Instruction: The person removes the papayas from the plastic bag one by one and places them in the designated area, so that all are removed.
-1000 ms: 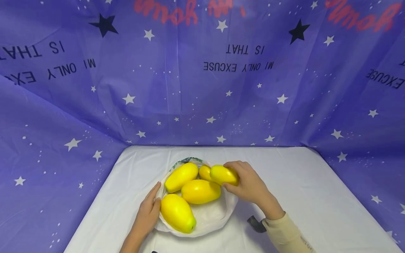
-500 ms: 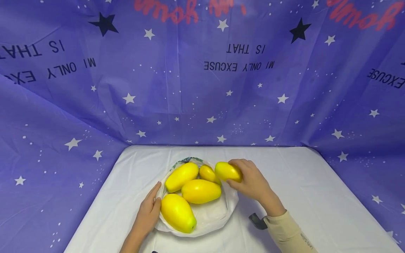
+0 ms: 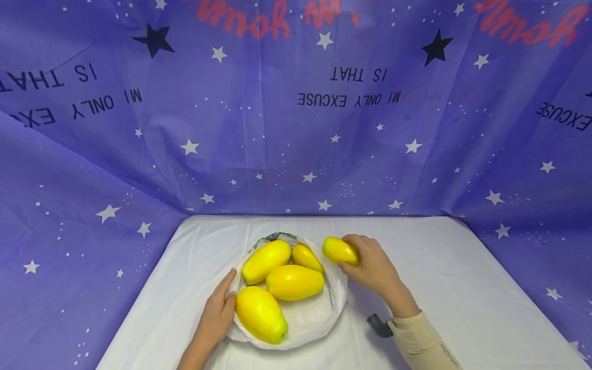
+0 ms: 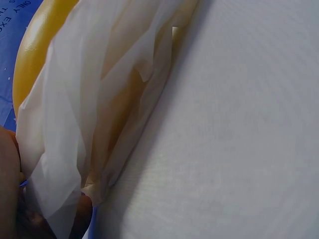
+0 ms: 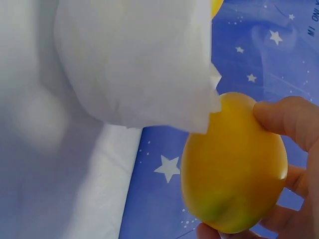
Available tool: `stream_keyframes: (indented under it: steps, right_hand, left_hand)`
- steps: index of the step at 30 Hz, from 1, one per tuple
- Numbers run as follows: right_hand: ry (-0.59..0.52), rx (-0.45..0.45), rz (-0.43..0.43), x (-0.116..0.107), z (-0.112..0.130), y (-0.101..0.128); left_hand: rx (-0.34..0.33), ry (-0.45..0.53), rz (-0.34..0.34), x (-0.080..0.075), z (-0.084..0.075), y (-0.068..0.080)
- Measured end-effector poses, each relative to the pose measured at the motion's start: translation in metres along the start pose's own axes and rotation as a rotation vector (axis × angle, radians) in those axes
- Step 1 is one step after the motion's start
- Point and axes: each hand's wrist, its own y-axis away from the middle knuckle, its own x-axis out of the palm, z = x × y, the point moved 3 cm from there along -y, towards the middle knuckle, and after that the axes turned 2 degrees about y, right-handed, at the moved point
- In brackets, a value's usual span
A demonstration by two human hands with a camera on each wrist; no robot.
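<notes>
Right hand (image 3: 372,267), fingers and thumb clamped on a smooth yellow oval fruit (image 3: 341,251), at two o'clock of a white thin-plastic bag (image 3: 310,329); left hand (image 3: 217,312) pinches its rim at nine o'clock. Glossy skin (slick, probably) could slip loose.

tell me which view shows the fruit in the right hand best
The right wrist view: the yellow fruit appears large and mostly uncovered, green patch visible. The head view shows it smaller, one end covered by the right hand. The left wrist view shows none of it.
</notes>
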Motion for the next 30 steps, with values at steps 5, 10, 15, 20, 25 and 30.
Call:
stream_keyframes:
  steps: [5,10,15,20,25,30]
  right_hand:
    - [0.016,0.032,0.006,0.002,-0.008,0.000]
    - [0.027,0.071,0.003,0.004,-0.016,0.001]
    - [0.039,0.138,0.001,0.010,-0.029,0.002]
    - [0.044,0.196,-0.014,0.015,-0.042,0.005]
    - [0.065,0.240,-0.013,0.018,-0.052,0.008]
    - [0.087,0.292,0.016,0.021,-0.060,0.011]
  left_hand:
    - [0.001,-0.001,-0.001,0.000,0.000,0.000]
    - [0.008,0.002,-0.005,0.000,0.001,0.000]
    - [0.007,0.004,-0.005,0.000,0.000,0.000]
    - [0.000,0.009,-0.004,0.001,0.000,0.000]
    - [-0.003,0.006,-0.005,0.001,0.001,0.000]
    - [-0.001,0.004,-0.008,0.000,0.001,0.000]
